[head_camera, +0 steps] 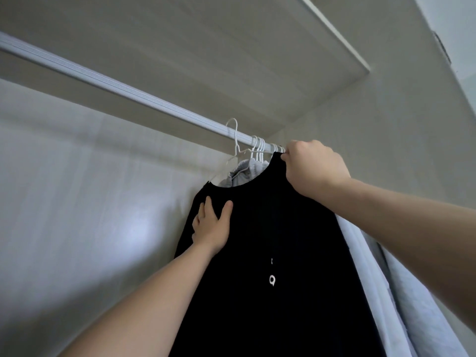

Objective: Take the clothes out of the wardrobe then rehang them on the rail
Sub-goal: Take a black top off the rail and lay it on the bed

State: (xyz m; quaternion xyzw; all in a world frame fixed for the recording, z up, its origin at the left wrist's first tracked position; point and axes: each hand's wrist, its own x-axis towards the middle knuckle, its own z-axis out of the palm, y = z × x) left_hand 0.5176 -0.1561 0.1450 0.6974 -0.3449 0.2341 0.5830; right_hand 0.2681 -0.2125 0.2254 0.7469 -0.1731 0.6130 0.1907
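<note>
A black shirt (278,240) with a small white mark hangs near the right end of the white wardrobe rail (123,90). My right hand (313,168) grips the shirt's top right shoulder just below the rail, fingers curled. Thumb and fingers of my left hand (212,225) pinch the black fabric below the neckline at the left. Several white hangers (257,148) crowd the rail behind the shirt, one hook (234,132) tilted apart to the left. A grey garment (244,173) shows through the neck opening.
Pale blue-white garments (381,274) hang to the right of the black shirt. A shelf (257,52) runs close above the rail. The wardrobe's back wall (77,189) is at the left, its side wall (386,124) at the right.
</note>
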